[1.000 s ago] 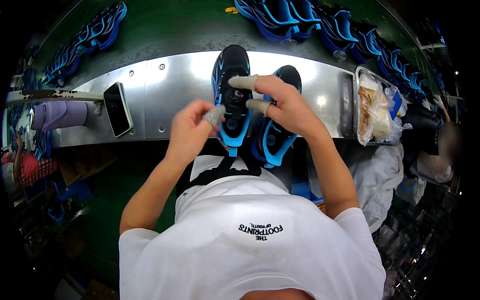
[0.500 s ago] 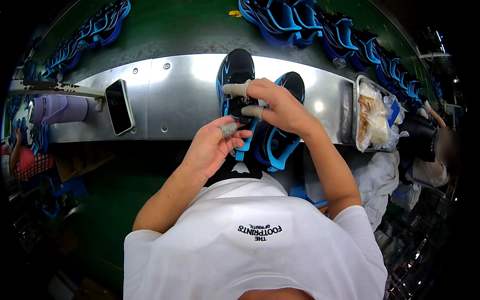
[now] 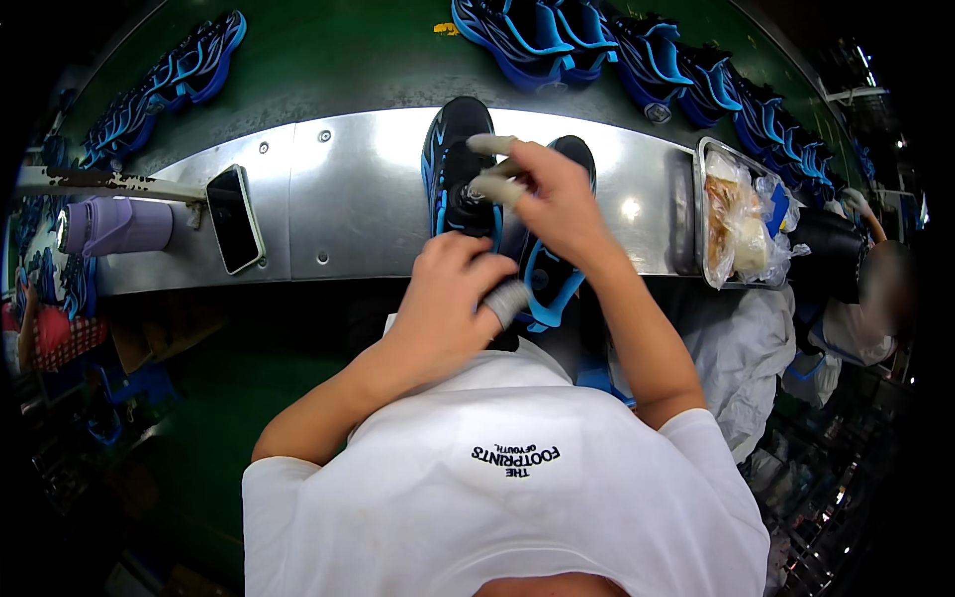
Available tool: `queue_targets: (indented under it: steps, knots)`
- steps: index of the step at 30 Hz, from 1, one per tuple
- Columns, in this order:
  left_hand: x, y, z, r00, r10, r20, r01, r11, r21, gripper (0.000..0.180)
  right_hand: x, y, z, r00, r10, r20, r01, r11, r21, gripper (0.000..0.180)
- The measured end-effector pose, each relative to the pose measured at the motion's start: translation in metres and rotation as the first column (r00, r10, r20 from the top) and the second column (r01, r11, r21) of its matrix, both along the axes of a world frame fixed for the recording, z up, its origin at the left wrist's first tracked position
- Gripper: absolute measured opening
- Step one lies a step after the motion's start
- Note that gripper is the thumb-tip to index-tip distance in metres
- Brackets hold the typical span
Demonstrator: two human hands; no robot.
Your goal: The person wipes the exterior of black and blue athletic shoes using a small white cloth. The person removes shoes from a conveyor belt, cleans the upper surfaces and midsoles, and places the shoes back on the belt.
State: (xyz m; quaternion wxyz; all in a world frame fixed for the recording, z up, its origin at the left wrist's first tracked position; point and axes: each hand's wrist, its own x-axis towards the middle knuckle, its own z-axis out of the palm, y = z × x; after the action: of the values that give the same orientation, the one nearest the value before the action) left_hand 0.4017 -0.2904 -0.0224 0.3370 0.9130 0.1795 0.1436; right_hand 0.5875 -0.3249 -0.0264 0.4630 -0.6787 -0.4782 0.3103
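Note:
Two black sneakers with blue trim lie on the metal ledge in front of me, toes pointing away. My left hand [image 3: 450, 303] is curled over the heel opening of the left sneaker [image 3: 461, 134], hiding most of its collar. It wears a grey cloth finger sleeve, and its fingers are slightly blurred. Over the tongue of that same sneaker, my right hand [image 3: 552, 199] has its thumb and forefinger apart, both in pale cloth sleeves, and nothing shows between them. Beneath the right hand and wrist lies the right sneaker [image 3: 549, 284], partly covered.
A phone [image 3: 235, 219] and a purple bottle [image 3: 124, 225] stand left on the metal ledge [image 3: 348, 199]. At right is a metal tray [image 3: 704, 219] with plastic-bagged items. More sneakers [image 3: 517, 45] line the green surface beyond. Other people are at both sides.
My left hand has turned palm-down and moved right over the sneaker's heel. My right hand has drawn slightly away from the tongue. The whole view has shifted a little.

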Motion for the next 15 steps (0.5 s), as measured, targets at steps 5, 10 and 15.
queue_targets:
  steps: [5,10,15]
  knots:
    - [0.030,-0.002,0.005,0.841,-0.266,-0.470,0.313,0.949,0.022,0.043,0.025,-0.022,0.012,0.987,-0.071,-0.141,0.077,0.997,0.032,0.029]
    - [0.035,0.042,0.007,0.946,-0.262,-0.190,0.245,0.964,-0.107,0.041,0.051,-0.040,0.005,0.980,-0.165,-0.111,0.177,0.978,0.108,0.025]
    - [0.047,0.187,0.045,0.993,0.116,-0.027,-0.109,0.805,-0.583,0.041,0.106,-0.058,-0.001,0.950,-0.273,-0.150,0.288,0.953,0.089,0.024]
